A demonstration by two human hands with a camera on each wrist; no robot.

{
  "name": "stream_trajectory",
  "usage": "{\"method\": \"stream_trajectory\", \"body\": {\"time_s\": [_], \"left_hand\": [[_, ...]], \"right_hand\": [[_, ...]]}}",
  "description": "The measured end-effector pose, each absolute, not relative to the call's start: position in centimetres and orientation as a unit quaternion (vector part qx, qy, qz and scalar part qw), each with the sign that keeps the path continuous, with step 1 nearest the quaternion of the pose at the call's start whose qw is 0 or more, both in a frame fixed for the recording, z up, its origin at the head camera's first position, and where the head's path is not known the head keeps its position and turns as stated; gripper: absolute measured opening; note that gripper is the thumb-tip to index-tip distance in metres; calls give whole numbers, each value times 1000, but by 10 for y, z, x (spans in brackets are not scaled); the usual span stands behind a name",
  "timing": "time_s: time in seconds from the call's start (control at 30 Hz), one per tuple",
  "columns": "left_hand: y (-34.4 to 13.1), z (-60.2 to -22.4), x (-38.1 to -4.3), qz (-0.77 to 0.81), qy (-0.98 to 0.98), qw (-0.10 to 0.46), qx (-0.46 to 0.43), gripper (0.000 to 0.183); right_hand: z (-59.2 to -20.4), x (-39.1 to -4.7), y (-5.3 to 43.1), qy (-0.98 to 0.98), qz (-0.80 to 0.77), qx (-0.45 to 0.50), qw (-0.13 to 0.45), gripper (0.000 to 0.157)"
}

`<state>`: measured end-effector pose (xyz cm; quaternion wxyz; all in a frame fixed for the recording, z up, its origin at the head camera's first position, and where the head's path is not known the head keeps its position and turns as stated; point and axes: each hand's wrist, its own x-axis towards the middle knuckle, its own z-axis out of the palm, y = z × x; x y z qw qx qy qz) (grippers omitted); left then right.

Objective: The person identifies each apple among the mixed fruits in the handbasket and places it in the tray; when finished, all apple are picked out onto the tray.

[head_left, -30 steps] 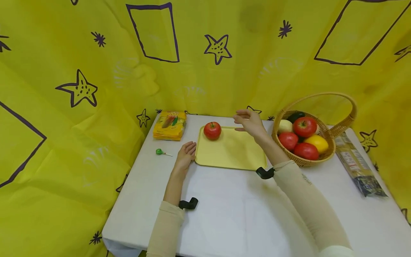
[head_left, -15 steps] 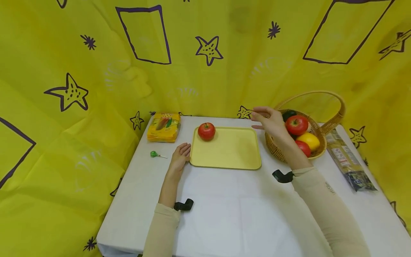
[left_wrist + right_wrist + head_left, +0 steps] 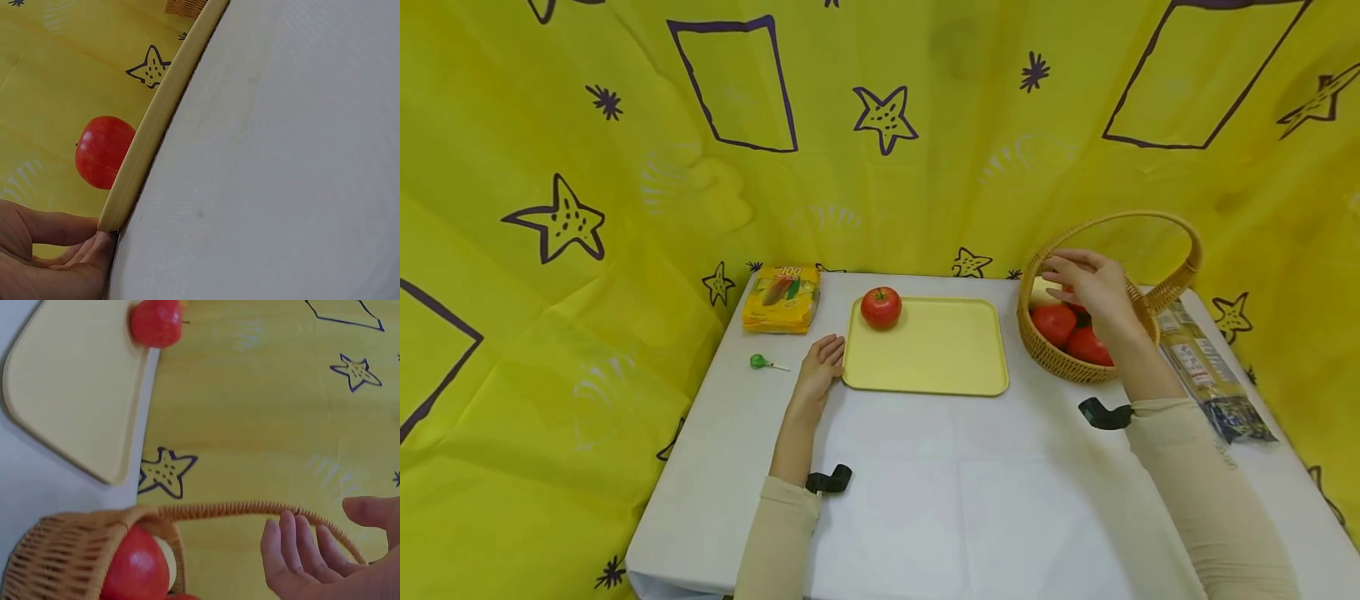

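In the head view my left hand (image 3: 817, 375) rests at the left edge of a pale yellow tray (image 3: 940, 358), its fingers straight along the side. The left wrist view shows the thumb and fingertips right at the tray's rim (image 3: 153, 125). A red apple (image 3: 881, 307) sits in the tray's back left corner. Over the wicker basket (image 3: 1060, 365) hangs my right hand (image 3: 1101, 292), fingers loosely bent and holding nothing. Below it are red fruits, such as a round one (image 3: 1054, 324), and a pale one (image 3: 1043, 292); the hand hides other basket contents.
The basket's tall handle (image 3: 1183, 275) arches beside and behind the right hand. A yellow packet (image 3: 781, 300) and a green lollipop (image 3: 760, 361) lie left of the tray. Right of the basket lies a long clear packet (image 3: 1213, 367). A yellow patterned cloth (image 3: 880, 208) hangs behind the table.
My right hand has moved right, from above the tray to over the basket. My left hand has stayed at the tray's edge, and the apple has kept its place. The head view has shifted slightly.
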<state>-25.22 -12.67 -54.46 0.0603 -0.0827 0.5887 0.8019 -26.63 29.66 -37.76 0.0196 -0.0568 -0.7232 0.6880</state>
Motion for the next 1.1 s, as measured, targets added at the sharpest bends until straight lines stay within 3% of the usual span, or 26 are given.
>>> {"method": "stream_trajectory", "body": {"time_s": [0.37, 0.57, 0.7, 0.93, 1.1], "left_hand": [[-129, -546, -253, 806, 583, 59, -86, 78], [-129, -547, -252, 807, 582, 60, -85, 78], [-129, -546, -252, 808, 580, 61, -84, 78], [-129, -546, -252, 808, 579, 65, -83, 78], [-127, -545, -252, 809, 579, 68, -83, 77]], "right_hand": [[-375, -274, 338, -722, 684, -99, 27, 22], [-379, -276, 353, -724, 678, -122, 26, 17], [-383, -280, 361, -764, 627, -152, 25, 26], [-389, -289, 377, -801, 570, -185, -1, 78], [-396, -293, 388, -801, 569, -180, -40, 85]]}}
